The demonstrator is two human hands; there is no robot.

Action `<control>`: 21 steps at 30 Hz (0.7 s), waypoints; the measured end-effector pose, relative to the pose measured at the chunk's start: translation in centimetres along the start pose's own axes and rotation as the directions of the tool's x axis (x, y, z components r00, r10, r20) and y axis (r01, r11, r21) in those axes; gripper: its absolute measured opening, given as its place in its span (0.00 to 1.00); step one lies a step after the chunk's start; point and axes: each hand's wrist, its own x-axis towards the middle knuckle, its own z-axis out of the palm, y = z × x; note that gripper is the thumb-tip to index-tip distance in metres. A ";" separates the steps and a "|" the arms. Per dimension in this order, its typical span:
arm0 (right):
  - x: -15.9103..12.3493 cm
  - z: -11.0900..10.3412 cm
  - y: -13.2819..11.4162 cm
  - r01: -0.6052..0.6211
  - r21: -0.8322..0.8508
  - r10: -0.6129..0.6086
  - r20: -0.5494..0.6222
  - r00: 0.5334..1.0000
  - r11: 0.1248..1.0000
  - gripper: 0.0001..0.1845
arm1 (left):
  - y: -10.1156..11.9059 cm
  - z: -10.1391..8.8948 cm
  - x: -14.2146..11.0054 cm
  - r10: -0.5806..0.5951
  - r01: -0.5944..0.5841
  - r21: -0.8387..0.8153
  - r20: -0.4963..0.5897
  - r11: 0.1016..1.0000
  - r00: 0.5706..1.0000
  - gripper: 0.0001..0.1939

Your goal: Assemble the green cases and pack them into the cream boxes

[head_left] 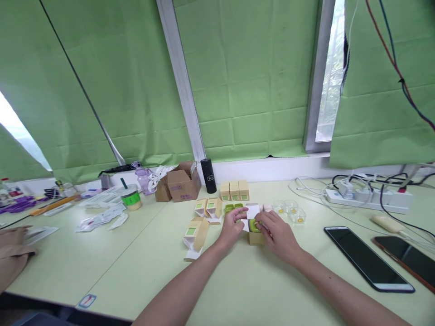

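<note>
A small kraft box (pixel 257 239) stands with its top flaps up on the table in front of me. My right hand (pixel 277 233) grips a green, rounded little container (pixel 253 225) at the mouth of this box, partly inside it. To the left of the box is my left hand (pixel 231 230), its thumb and fingers apart close to a white flap; whether it touches the flap I cannot tell. More green containers (pixel 229 208) sit just behind my left hand. Opened kraft boxes with green labels (pixel 197 232) lie to its left.
Closed kraft boxes (pixel 234 190) stand in a row at the back. Clear plastic cups (pixel 297 215) with yellow centres are to the right. Phones (pixel 369 258) and a power strip (pixel 370 199) lie further right. A black bottle (pixel 208 175), a cardboard box (pixel 184 182) and a drink cup (pixel 131 198) stand left.
</note>
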 end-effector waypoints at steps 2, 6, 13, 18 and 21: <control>0.0 0.3 0.2 -0.010 0.025 0.010 -0.027 1.000 1.000 0.13 | 0.1 0.0 0.0 0.001 -0.001 0.009 -0.006 1.000 1.000 0.32; 0.0 1.0 0.7 -0.073 0.159 0.083 -0.061 0.995 0.985 0.13 | 0.4 0.1 -0.1 0.002 -0.002 0.029 -0.019 1.000 1.000 0.31; 0.3 1.6 0.9 -0.205 0.379 0.230 -0.021 0.973 0.903 0.13 | 0.4 0.1 -0.2 -0.012 0.012 0.007 -0.011 1.000 1.000 0.32; 0.4 1.7 0.8 -0.209 0.398 0.235 -0.017 0.972 0.893 0.14 | 0.2 0.1 -0.1 -0.023 0.023 0.004 -0.011 1.000 1.000 0.32; 0.3 1.7 0.7 -0.217 0.409 0.244 -0.013 0.970 0.886 0.14 | 0.0 0.0 0.0 -0.016 0.016 -0.001 -0.008 1.000 1.000 0.32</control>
